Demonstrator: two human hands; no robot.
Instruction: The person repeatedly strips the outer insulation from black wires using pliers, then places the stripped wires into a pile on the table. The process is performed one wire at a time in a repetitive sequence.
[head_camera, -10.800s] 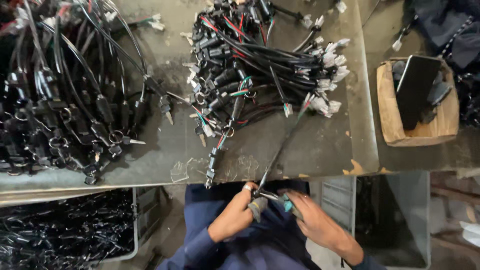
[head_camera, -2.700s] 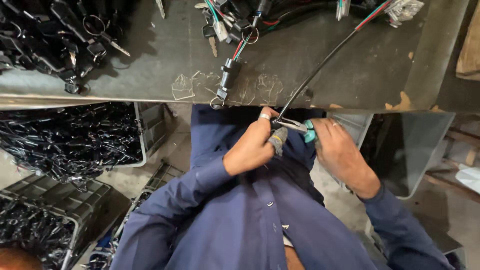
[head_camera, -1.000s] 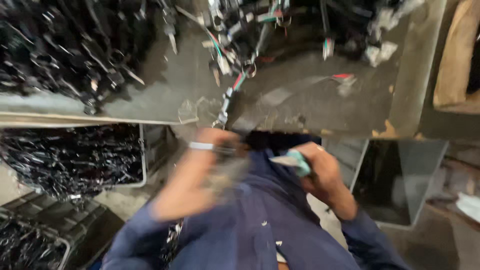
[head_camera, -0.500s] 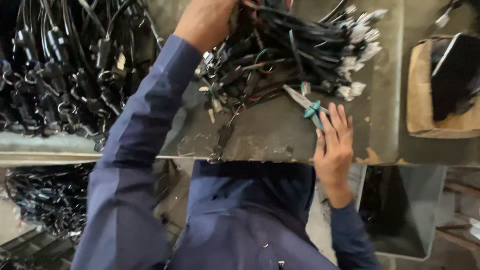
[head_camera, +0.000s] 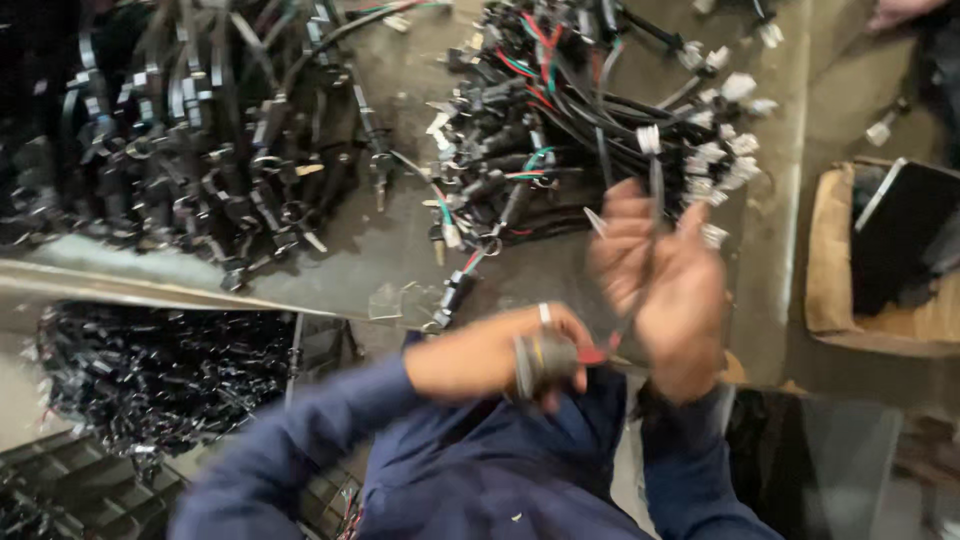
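Note:
My left hand (head_camera: 500, 352), with a ring on one finger, is closed around a dark cylindrical connector (head_camera: 545, 362) that has a short red wire at its end. It sits at the near edge of the metal table (head_camera: 380, 260), above my blue-sleeved lap. My right hand (head_camera: 665, 285) is blurred and raised just right of it, fingers curled round a thin black cable (head_camera: 655, 195) that runs up to the middle pile of wire harnesses (head_camera: 560, 110). A pale metal tip (head_camera: 595, 222) sticks out by its fingers; I cannot tell what it belongs to.
A big heap of black cables with clips (head_camera: 200, 130) covers the table's left part. A cardboard box (head_camera: 835, 270) holding dark parts stands at the right. Below the table on the left sits a crate full of black cables (head_camera: 150, 375).
Half a second ago my left hand reached into the middle pile and my right hand lay on teal-handled cutters. Now both hands are together at the table's near edge, holding a connector and cable.

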